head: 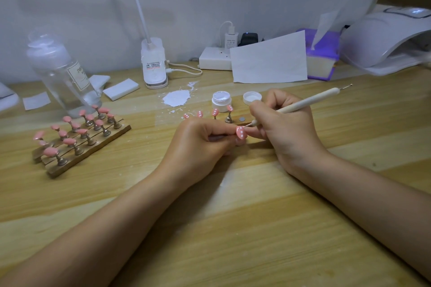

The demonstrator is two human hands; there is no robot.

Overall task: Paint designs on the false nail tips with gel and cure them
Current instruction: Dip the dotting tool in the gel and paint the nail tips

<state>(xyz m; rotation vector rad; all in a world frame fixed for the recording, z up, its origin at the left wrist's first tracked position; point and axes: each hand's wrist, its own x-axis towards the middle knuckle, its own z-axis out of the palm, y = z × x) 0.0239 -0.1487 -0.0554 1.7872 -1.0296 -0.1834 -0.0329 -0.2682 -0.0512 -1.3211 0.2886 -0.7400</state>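
Near the worktop's middle I see the left hand, fingers pinched around a pink nail tip with white dots; its stand is hidden. The right hand grips a dotting pen, tip touching the nail

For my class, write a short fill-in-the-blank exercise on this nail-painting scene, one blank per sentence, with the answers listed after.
1. The right hand holds a dotting ____.
2. The nail tip in the left hand is pink with ____ dots.
3. The gel jar stands open, its ____ lying just to its right.
4. The wooden rack on the left holds plain ____ tips.

Answers: pen; white; lid; pink
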